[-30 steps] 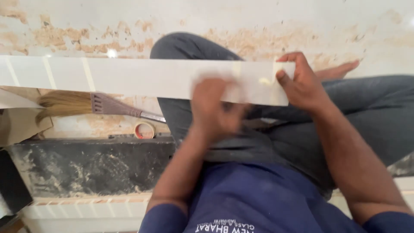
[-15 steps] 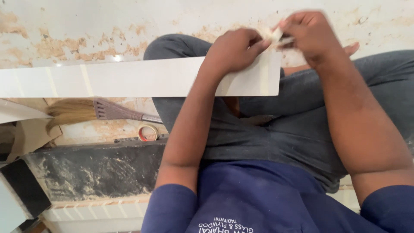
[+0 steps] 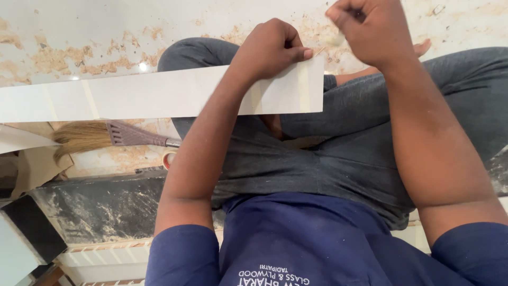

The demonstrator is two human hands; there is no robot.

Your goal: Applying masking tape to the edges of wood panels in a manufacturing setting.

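Observation:
A long white strip point(image 3: 159, 95) lies across my crossed legs, running from the left edge to just right of centre. Pale tape bands cross it. My left hand point(image 3: 272, 50) is closed on the strip's top edge near its right end, thumb pressed on the face. My right hand point(image 3: 370, 29) is raised above and to the right of the strip's end. It is clenched, with a small blurred pale tape scrap point(image 3: 334, 40) hanging from it.
A broom point(image 3: 111, 135) lies on the sawdust-strewn floor point(image 3: 79, 42) to the left, with a tape roll point(image 3: 168, 158) beside its handle. A dark dusty slab point(image 3: 95, 206), a white ribbed panel point(image 3: 106, 254) and cardboard point(image 3: 32, 164) sit at lower left.
My left hand went from the strip's face up to its top edge. My right hand left the strip's right end and lifted up and away with the pale scrap.

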